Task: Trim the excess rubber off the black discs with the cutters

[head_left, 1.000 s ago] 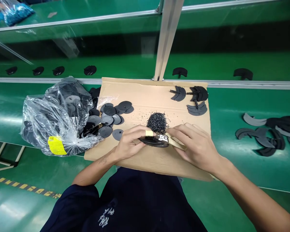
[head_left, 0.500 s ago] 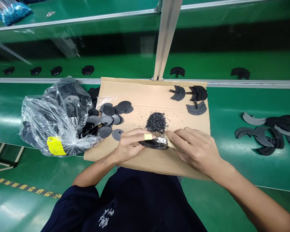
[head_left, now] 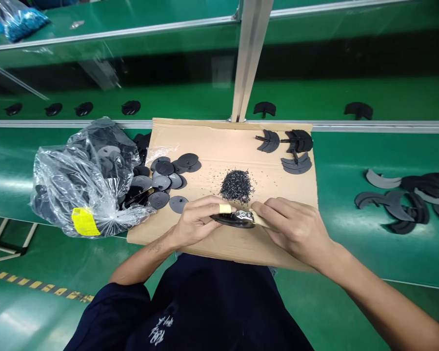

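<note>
My left hand [head_left: 200, 218], yellow tape round one finger, pinches a black plastic disc [head_left: 232, 221] tilted nearly edge-on. Closed in my right hand [head_left: 296, 225] are nippers [head_left: 244, 214] with a shiny metal head and pale handles, mostly hidden by my fingers. The metal head lies against the disc's upper edge. Just beyond both hands, a heap of small black plastic bits [head_left: 236, 186] rests on a cardboard sheet [head_left: 205, 243]. Loose black discs [head_left: 161, 183] overlap on the cardboard's left side.
On the left stands a clear plastic bag of discs [head_left: 84, 180] with a yellow label. Curved black parts [head_left: 296, 163] lie at the cardboard's back right, and more curved parts [head_left: 398, 207] on the green bench. An aluminium post [head_left: 250, 61] rises behind. Black parts [head_left: 130, 107] dot the strip beyond.
Black parts on the strip behind have shifted slightly left. The nippers' head has turned a little against the disc. Both hands stay nearly in place.
</note>
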A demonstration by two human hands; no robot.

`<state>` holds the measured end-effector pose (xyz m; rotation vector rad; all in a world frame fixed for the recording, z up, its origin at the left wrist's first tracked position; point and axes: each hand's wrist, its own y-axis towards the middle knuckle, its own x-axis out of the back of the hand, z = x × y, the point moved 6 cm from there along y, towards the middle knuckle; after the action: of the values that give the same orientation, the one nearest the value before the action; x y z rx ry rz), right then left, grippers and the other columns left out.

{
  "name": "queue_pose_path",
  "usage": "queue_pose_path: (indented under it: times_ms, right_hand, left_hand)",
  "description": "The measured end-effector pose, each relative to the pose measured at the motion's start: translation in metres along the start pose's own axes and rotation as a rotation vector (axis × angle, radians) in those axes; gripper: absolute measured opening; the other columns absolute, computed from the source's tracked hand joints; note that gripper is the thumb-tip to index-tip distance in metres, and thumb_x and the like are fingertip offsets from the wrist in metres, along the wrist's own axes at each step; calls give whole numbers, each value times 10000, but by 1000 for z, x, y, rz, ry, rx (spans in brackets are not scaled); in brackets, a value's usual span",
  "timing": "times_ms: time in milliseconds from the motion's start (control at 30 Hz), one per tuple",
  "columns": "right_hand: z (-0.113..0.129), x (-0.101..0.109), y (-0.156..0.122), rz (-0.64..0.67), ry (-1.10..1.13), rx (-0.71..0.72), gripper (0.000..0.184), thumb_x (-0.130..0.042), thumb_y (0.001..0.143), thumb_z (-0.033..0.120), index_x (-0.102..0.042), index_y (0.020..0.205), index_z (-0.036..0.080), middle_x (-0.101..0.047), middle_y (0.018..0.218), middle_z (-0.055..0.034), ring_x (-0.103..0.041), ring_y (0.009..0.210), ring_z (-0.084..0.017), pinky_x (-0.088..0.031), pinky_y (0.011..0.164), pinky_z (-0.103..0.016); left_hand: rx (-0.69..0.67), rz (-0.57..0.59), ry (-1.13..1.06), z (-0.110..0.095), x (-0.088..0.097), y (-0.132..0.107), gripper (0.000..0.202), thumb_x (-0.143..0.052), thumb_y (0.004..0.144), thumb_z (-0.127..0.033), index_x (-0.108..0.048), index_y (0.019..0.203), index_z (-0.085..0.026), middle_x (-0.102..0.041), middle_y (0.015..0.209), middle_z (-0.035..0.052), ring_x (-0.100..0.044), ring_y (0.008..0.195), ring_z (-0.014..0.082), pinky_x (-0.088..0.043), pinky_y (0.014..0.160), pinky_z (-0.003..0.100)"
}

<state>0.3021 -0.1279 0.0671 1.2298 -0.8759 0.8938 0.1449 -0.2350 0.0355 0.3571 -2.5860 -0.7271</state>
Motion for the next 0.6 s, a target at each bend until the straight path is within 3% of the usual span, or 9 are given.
queue_pose_path:
  times_ms: [100,233,333,500,600]
  right_hand:
    - [-7,-6,-2,39,-33,-56,274,-427,975,55,-641,1082,188,-691,830,-36,-588,686,-164,-389,575,-282]
    - [-12,-13,-1,113,-38,-75,222,-490,953,82,-655,1071,173,-702,863,-53,-594,717,-188,-391,604,-297]
    - [-18,-16,-2,154,45,-129,179,-535,952,124,-660,1072,172,-707,884,-68,-612,750,-210,-417,627,-308]
    - [-22,-12,0,41,417,-235,198,-573,1010,275,-637,1165,170,-720,1014,-106,-657,825,-216,-507,673,-316]
    - [-17,-12,3,-22,565,-206,170,-542,1013,224,-643,1145,192,-718,958,-89,-664,797,-207,-532,687,-323]
  left_hand:
    - [-10,63,90,-1,4,3,316,-635,947,-74,-682,1246,-165,-724,1045,106,-713,946,160,-615,808,251]
    - [-30,233,267,2,0,4,296,-566,980,-104,-667,1249,-180,-711,1078,107,-704,953,171,-611,811,268]
    - [-14,250,390,8,2,3,287,-525,988,-99,-675,1218,-183,-706,1075,104,-701,962,183,-606,821,287]
    - [83,184,226,14,2,6,215,-625,984,-194,-683,1189,-162,-712,1021,106,-694,908,178,-587,794,275]
    - [103,209,95,13,-4,11,233,-663,978,-313,-701,1143,-153,-708,984,108,-688,871,184,-581,768,280]
